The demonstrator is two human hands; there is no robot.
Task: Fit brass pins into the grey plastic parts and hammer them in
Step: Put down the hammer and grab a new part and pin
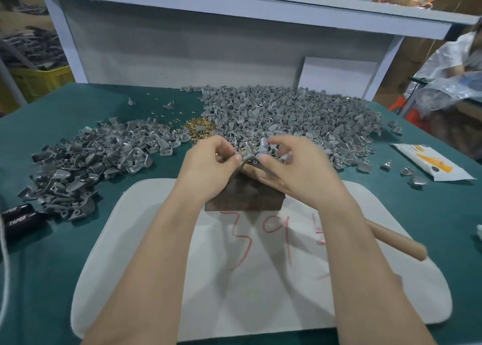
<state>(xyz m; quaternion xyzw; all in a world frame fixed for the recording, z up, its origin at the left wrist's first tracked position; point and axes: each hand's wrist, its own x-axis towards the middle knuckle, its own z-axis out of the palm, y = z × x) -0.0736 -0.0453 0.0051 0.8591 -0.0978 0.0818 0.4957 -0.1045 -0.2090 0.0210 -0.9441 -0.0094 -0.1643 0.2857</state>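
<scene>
Both hands meet above a dark brown block (245,196) on the white pad (156,253). My left hand (211,162) and my right hand (292,167) pinch one grey plastic part (249,158) between thumbs and fingertips. Small brass pins show between my left fingers, beside the part. A wooden hammer handle (393,240) runs under my right wrist; its head is hidden by my right hand. A heap of brass pins (199,126) lies just beyond my left hand. A large pile of grey parts (287,115) spreads behind the hands, and a second pile (86,162) lies to the left.
A white and yellow packet (430,163) and a few loose parts (417,181) lie at the right. Two black cylinders (18,216) sit at the left edge. A white shelf frame (182,44) backs the green table. Another person (453,65) works at the far right.
</scene>
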